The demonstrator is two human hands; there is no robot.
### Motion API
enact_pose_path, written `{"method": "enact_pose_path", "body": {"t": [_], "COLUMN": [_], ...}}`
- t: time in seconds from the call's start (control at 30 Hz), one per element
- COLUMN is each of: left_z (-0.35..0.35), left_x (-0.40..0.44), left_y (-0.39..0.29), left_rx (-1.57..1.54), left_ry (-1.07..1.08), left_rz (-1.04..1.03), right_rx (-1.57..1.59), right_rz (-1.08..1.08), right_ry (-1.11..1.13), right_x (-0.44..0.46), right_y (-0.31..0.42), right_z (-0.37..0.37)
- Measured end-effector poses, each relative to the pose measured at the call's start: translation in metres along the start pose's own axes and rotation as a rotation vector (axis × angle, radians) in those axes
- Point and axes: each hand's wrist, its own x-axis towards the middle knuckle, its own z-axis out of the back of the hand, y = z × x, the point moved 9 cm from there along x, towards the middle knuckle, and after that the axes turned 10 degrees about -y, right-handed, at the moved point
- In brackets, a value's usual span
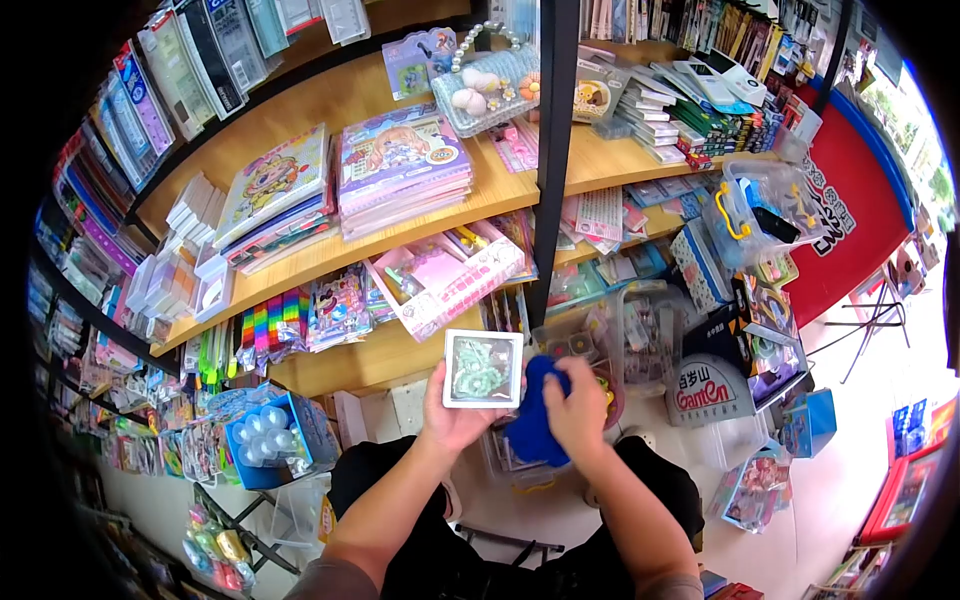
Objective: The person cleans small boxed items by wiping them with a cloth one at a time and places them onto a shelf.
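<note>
Currently, a white-framed box is gripped by the half-curled left hand; just beside it, a blue cloth is clutched in the mostly closed right hand.

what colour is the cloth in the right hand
The cloth in the right hand is solid deep blue, seen best in the head view.

Directly above the left hand, a pink box juts past the shelf edge, obstructing upward travel. A black post interrupts sideways passage along the shelves. Clear bins crowd the right. Open floor shows between the knees.
</note>
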Motion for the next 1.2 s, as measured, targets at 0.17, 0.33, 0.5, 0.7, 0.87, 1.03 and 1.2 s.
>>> {"method": "enact_pose_path", "body": {"t": [0.17, 0.33, 0.5, 0.7, 0.87, 1.03, 1.2], "left_z": [-0.006, 0.019, 0.047, 0.059, 0.02, -0.017, -0.021], "left_x": [-0.006, -0.004, -0.001, -0.004, -0.012, -0.013, -0.013], "left_y": [0.008, 0.031, 0.047, 0.063, 0.039, 0.027, 0.028], "left_rx": [0.013, 0.246, 0.45, 0.462, 0.323, 0.256, 0.096], "left_ry": [0.098, -0.101, -0.138, -0.187, -0.009, 0.095, 0.157], "left_rz": [0.084, 0.046, 0.129, 0.211, 0.156, 0.156, 0.162], "right_rx": [0.297, 0.027, 0.039, 0.121, -0.1, -0.246, 0.11], "right_rz": [-0.204, 0.053, 0.006, 0.068, 0.004, -0.04, 0.009], "right_ry": [-0.103, 0.054, 0.214, 0.198, 0.145, 0.111, -0.083], "right_x": [0.028, 0.018, 0.015, 0.017, 0.02, 0.013, 0.031], "right_y": [-0.022, 0.017, 0.02, 0.028, -0.006, -0.034, -0.013], "right_z": [0.019, 0.0, -0.01, -0.006, 0.003, 0.008, 0.037]}}
